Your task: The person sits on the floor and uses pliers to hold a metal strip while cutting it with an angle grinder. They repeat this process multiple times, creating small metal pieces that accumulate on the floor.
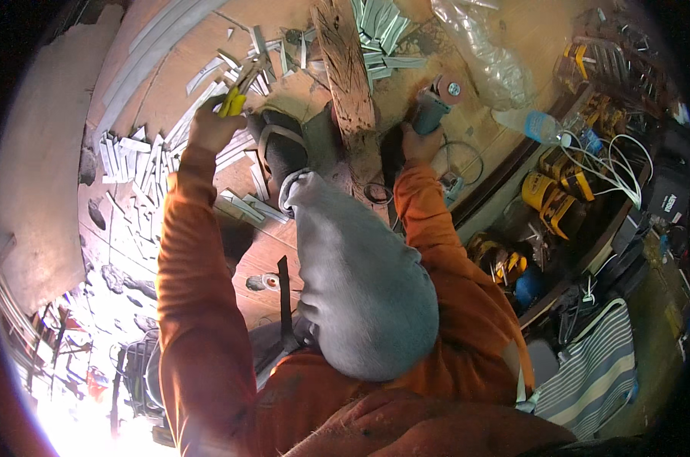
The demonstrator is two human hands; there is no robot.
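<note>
My left hand [212, 128] is closed round the yellow handles of a pair of pliers [234, 103]. Their jaws point away from me, over scattered pale metal strips [135, 161]; whether the jaws pinch a strip I cannot tell. On the right, my right hand [421, 145] grips the body of an angle grinder [432, 110], its round disc [449, 90] facing up and away. Between the two hands a rough wooden plank [347, 80] slopes down toward me. My leg in grey cloth and a dark shoe [282, 141] rest beside it.
More cut strips [383, 38] are heaped beyond the plank. Long curved strips [151, 57] lie at the far left, near a large board [44, 152]. To the right are clear plastic sheeting [493, 61], a water bottle [539, 126], yellow power tools [547, 199] and a white cable [627, 171].
</note>
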